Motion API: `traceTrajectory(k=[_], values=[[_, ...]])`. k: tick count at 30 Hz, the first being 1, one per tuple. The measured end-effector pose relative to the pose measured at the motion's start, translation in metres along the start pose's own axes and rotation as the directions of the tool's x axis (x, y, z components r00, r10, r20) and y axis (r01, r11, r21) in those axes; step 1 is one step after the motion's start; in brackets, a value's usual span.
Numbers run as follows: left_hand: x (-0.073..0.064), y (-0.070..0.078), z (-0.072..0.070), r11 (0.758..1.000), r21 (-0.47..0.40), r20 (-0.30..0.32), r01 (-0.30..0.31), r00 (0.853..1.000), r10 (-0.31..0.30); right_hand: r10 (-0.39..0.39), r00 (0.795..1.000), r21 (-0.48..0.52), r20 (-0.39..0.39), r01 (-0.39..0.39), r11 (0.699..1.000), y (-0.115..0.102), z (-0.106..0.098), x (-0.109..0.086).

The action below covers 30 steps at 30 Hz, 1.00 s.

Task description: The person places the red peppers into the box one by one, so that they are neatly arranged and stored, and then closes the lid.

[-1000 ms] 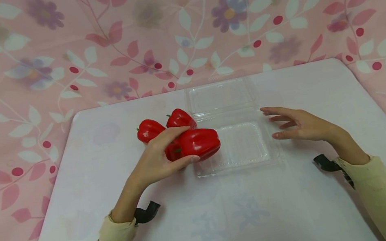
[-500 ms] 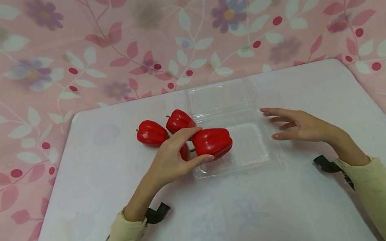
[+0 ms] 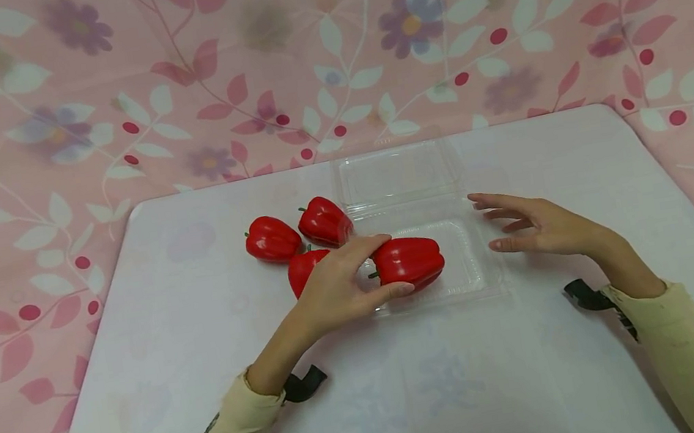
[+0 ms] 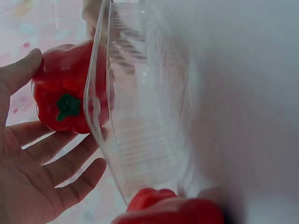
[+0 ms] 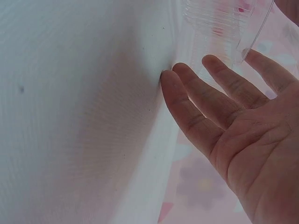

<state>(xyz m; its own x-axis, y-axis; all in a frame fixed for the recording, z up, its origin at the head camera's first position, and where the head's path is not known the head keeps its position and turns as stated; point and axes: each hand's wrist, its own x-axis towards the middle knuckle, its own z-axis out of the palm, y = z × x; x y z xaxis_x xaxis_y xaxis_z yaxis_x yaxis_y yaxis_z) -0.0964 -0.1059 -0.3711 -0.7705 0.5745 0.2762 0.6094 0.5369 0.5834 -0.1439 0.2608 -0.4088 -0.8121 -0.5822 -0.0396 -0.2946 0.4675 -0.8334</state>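
Note:
My left hand (image 3: 338, 288) holds a red bell pepper (image 3: 409, 261) between thumb and fingers, its green stem turned toward the palm. The pepper is over the base of a clear plastic clamshell container (image 3: 463, 244), whose lid (image 3: 401, 173) lies folded back. In the left wrist view, the held pepper (image 4: 63, 84) is by the container's rim, partly behind the clear wall. At the container's right side my right hand (image 3: 541, 226) rests with fingers extended and holds nothing. The right wrist view has its fingertips near the table and the container's edge (image 5: 212, 28).
Left of the container lie three more red bell peppers: one at the far left (image 3: 272, 239), one touching or close to the container (image 3: 325, 221), and one partly hidden by my left hand (image 3: 303, 271). A white-covered table (image 3: 444, 388) meets a pink floral cloth (image 3: 271, 57) behind.
My left hand has carried the bell pepper rightward, from the container's left edge to over its base. A pepper behind the hand has come more into view. The right hand stays still.

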Motion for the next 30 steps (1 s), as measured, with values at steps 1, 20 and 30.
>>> traceTrajectory(k=[1, 20, 30], values=[[0.001, 0.001, 0.002, 1.0, 0.011, -0.001, -0.005, 1.0, 0.005, 0.001, 1.0, 0.0, -0.001, -0.001, 1.0, 0.0, 0.0, 0.0], [0.013, 0.013, 0.024, 0.995, 0.104, 0.06, 0.001, 0.998, -0.008, 0.005, 1.0, -0.037, -0.015, -0.005, 0.999, 0.003, 0.002, 0.001], [0.02, 0.024, 0.029, 0.99, 0.039, 0.115, 0.139, 0.983, -0.142, -0.006, 1.0, -0.04, -0.019, 0.006, 0.999, 0.004, 0.002, 0.002]])
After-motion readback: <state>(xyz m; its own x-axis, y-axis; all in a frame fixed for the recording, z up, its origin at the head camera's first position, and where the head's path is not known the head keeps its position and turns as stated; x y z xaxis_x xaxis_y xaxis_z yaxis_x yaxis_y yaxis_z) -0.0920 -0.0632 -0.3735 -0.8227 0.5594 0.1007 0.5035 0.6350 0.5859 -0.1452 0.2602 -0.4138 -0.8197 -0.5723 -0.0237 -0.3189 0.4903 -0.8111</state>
